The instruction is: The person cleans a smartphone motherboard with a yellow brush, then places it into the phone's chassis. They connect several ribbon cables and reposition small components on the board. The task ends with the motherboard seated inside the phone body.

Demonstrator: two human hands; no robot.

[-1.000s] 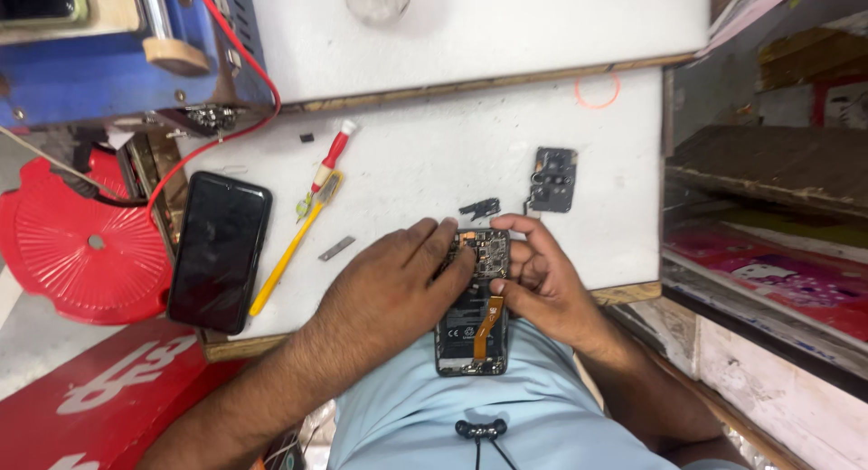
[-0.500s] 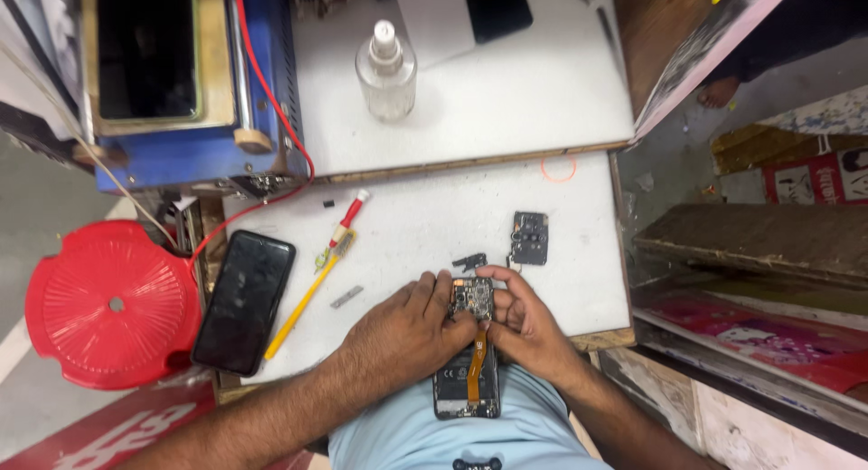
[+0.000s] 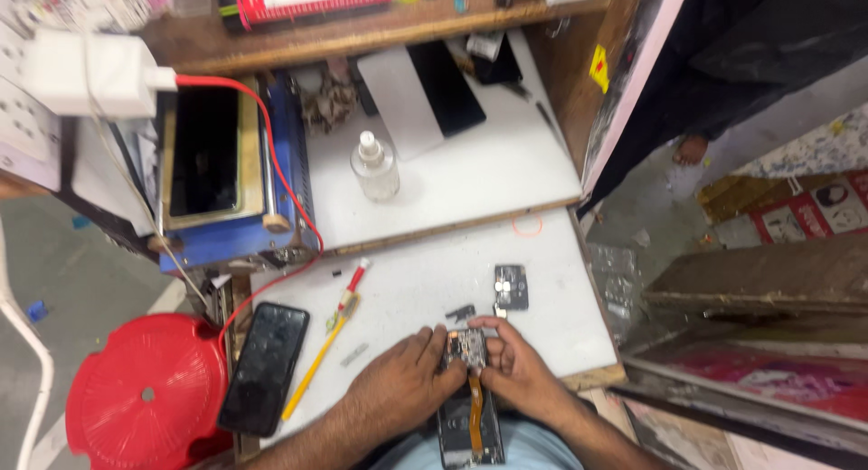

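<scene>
White bench (image 3: 542,280): we pinch an opened phone (image 3: 470,407) at its near edge with left hand (image 3: 407,384) and right hand (image 3: 515,371); orange flex cable (image 3: 473,416) could tear if fingers slip, small cover (image 3: 511,286) just beyond

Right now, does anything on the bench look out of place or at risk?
Yes: the black phone lies partly over the white table's left edge, above the red stool. The opened phone both hands hold also overhangs the front edge.
</scene>
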